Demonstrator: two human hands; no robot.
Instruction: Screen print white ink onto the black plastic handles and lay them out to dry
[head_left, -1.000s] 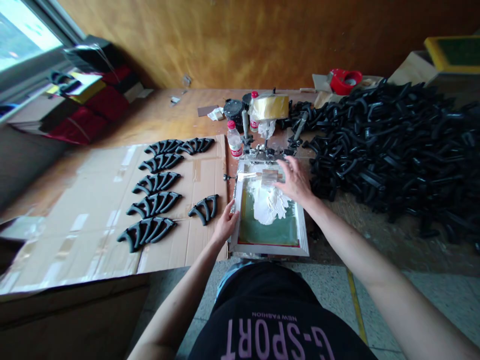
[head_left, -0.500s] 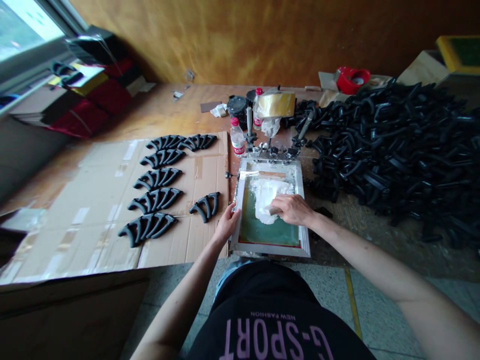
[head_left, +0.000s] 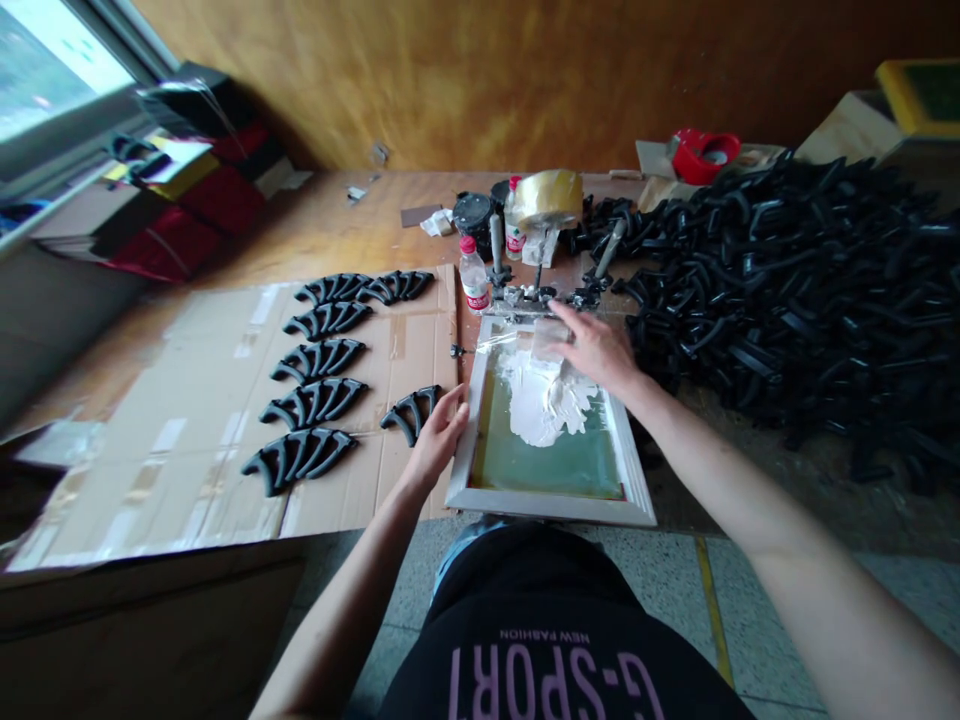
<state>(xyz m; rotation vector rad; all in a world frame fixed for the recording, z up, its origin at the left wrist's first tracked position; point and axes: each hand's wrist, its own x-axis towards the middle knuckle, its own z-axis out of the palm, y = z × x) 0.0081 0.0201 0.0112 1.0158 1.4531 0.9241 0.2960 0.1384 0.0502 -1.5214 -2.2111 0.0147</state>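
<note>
A screen-printing frame (head_left: 555,505) with pale metal edges and a green mesh lies before me, its near edge tilted up. Thick white ink (head_left: 541,408) is smeared over the middle of the mesh. At the far end of the mesh rests a pale scraper (head_left: 547,342). My right hand (head_left: 604,350) is over that end, fingers stretched out and touching or just beside the scraper. Beside the frame's left edge is my left hand (head_left: 436,440), fingers loosely apart with nothing in them. Behind the frame stands a metal hinge clamp (head_left: 536,297), spattered with ink.
Curved black handle-like parts (head_left: 300,460) lie in rows on a cardboard sheet (head_left: 202,400) at left. A large heap of similar black parts (head_left: 765,300) fills the right side. A bottle (head_left: 473,275), a tape roll (head_left: 550,198) and a red tape dispenser (head_left: 703,157) stand at the back.
My right hand has moved from mid-mesh to the far end, and its grip on the scraper has loosened. The frame's near edge has risen. My left hand has shifted slightly left.
</note>
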